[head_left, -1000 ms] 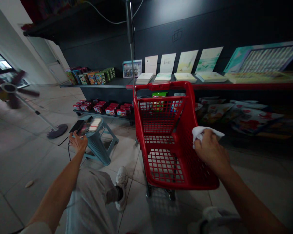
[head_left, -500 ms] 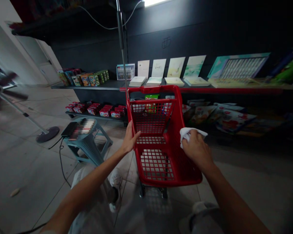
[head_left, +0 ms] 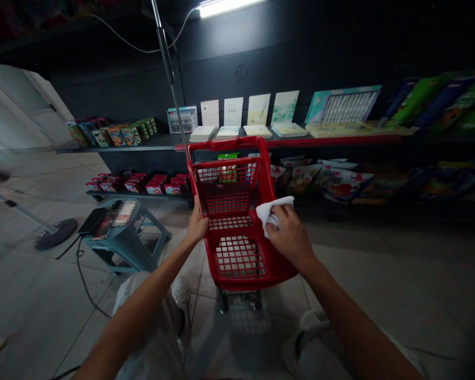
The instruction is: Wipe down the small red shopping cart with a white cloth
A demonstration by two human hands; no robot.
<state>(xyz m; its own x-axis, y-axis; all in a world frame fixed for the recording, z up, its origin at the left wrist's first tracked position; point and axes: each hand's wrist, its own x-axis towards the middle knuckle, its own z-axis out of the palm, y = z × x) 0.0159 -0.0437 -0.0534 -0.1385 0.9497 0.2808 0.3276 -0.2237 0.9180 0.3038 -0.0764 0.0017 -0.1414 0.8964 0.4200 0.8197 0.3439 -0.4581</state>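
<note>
A small red shopping cart (head_left: 237,258) stands on the tiled floor in front of me, its handle toward the shelves. My left hand (head_left: 197,226) grips the cart's left rim, fingers closed round the edge. My right hand (head_left: 290,237) is closed on a crumpled white cloth (head_left: 269,209) at the cart's right rim. My knees in light trousers show at the bottom, one white shoe beside the cart.
A teal plastic stool (head_left: 123,237) with a dark device and a cable stands left of the cart. A standing fan's base (head_left: 50,234) lies further left. Dark shelves (head_left: 150,141) behind hold boxes, booklets and bagged goods. A metal pole (head_left: 169,74) rises behind the cart.
My left hand left the stool and took hold of the cart's left rim. The view swung right, and the cloth hand moved from outside the right wall onto its rim.
</note>
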